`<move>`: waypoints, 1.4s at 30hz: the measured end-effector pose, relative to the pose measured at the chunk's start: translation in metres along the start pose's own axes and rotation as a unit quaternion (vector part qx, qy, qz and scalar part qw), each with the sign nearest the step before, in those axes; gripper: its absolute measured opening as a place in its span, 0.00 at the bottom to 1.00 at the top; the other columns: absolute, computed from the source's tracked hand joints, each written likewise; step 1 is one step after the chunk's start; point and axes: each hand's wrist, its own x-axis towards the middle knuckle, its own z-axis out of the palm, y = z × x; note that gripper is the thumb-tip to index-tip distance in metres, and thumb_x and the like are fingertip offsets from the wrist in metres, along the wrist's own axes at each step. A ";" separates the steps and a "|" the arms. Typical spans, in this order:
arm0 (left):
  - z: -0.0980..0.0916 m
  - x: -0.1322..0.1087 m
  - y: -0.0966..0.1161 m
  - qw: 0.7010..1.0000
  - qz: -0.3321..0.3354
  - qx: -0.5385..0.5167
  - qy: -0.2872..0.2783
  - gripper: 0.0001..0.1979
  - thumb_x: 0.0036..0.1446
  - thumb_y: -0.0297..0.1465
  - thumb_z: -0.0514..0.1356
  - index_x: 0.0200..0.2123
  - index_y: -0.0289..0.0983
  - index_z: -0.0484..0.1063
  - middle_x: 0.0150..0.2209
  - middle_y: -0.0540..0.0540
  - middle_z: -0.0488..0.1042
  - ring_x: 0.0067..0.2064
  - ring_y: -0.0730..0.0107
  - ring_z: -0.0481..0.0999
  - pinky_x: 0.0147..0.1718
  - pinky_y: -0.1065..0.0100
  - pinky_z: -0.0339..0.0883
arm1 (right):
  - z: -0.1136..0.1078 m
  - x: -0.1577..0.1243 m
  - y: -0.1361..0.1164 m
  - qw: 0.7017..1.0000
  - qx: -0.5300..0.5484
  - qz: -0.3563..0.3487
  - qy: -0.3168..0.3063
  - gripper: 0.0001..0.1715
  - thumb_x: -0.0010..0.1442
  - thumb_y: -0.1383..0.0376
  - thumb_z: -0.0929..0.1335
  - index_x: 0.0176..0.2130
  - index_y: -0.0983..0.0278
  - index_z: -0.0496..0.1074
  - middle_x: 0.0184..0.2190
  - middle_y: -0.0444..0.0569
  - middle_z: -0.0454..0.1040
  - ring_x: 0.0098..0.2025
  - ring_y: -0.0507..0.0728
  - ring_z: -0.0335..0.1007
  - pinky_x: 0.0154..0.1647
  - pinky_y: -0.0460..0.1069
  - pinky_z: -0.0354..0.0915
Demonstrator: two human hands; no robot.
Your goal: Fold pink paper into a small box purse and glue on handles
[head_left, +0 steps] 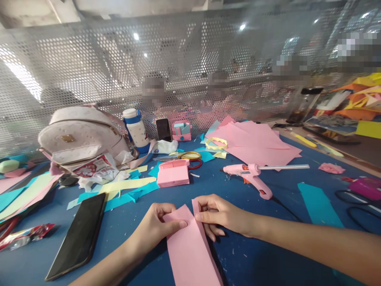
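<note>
A folded strip of pink paper [189,250] stands out toward me at the front middle of the table, its lower end cut off by the frame. My left hand [162,224] pinches its far left corner, thumb on top and fingers behind. My right hand [216,216] pinches the narrow right flap at the far end, between thumb and forefinger, with the other fingers curled beneath. A gap shows between the two layers there. Beyond the hands sits a small pink paper box [173,173]. To the right lies a pink hot glue gun [250,174] with a clear glue stick.
A black phone [79,236] lies at left, near paper scraps [131,184]. Scissors [190,155], a backpack [80,137], a bottle [137,129] and pink sheets [253,141] stand or lie farther back. A blue strip [320,204] is at right, near a cord. A perforated screen [184,59] closes the back.
</note>
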 end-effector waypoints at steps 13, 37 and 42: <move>-0.001 0.002 -0.003 0.999 -0.004 -0.005 0.032 0.22 0.47 0.46 0.68 0.23 0.32 0.68 0.21 0.51 0.66 0.22 0.78 0.62 0.22 0.75 0.52 | -0.004 -0.001 0.000 1.000 -0.007 0.027 -0.011 0.20 0.60 0.53 0.69 0.38 0.68 0.68 0.19 0.41 0.70 0.14 0.44 0.60 0.14 0.39 0.51; -0.003 -0.002 -0.002 0.999 -0.003 -0.038 0.019 0.21 0.45 0.44 0.70 0.28 0.29 0.76 0.24 0.45 0.74 0.24 0.73 0.69 0.25 0.73 0.60 | -0.004 -0.002 -0.004 0.999 -0.008 0.030 -0.016 0.21 0.59 0.53 0.70 0.38 0.69 0.70 0.20 0.41 0.70 0.15 0.45 0.62 0.14 0.40 0.52; -0.003 -0.002 -0.005 0.999 0.005 -0.038 0.026 0.21 0.44 0.44 0.71 0.26 0.29 0.76 0.23 0.46 0.73 0.23 0.74 0.68 0.23 0.74 0.58 | -0.005 -0.001 -0.004 0.999 0.002 0.033 -0.021 0.20 0.59 0.53 0.70 0.38 0.69 0.69 0.19 0.41 0.70 0.15 0.45 0.63 0.14 0.40 0.51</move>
